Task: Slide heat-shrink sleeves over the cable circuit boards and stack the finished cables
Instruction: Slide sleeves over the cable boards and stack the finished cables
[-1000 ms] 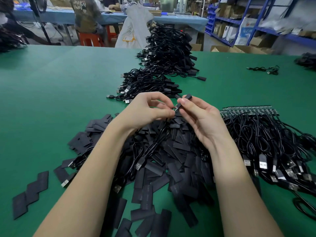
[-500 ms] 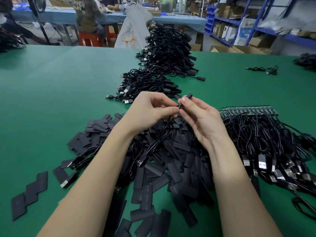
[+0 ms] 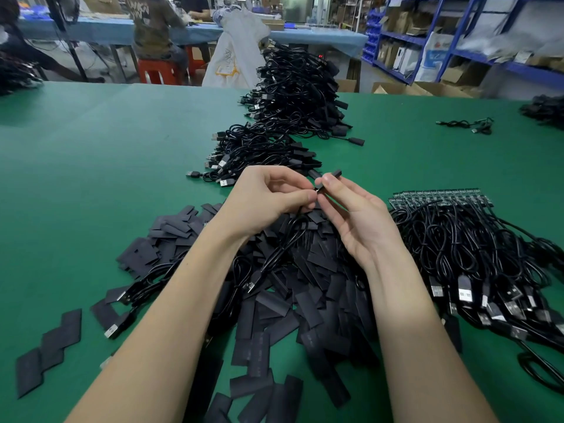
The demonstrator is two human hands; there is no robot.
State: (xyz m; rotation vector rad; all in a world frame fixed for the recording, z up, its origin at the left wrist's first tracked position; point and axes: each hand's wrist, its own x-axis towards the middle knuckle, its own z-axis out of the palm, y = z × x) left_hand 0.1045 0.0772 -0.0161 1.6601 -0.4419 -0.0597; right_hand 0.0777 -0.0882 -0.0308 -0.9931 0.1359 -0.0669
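Observation:
Both hands meet above a heap of flat black heat-shrink sleeves on the green table. My right hand pinches a black sleeve that points up and away. My left hand pinches the black cable right at the sleeve's near end; the cable hangs down to a USB plug on the heap. The board end is hidden by sleeve and fingers. Finished cables lie stacked just beyond my hands. Unsleeved cables with green boards lie at right.
A taller pile of black cables stands further back. A loose cable lies at far right. Strips of joined sleeves lie at near left. Beyond the table a person sits on a red stool; blue shelving lines the right.
Both hands have stayed together at the same spot. The sleeve in my right hand has tilted slightly and my left fingers have shifted closer against its near end.

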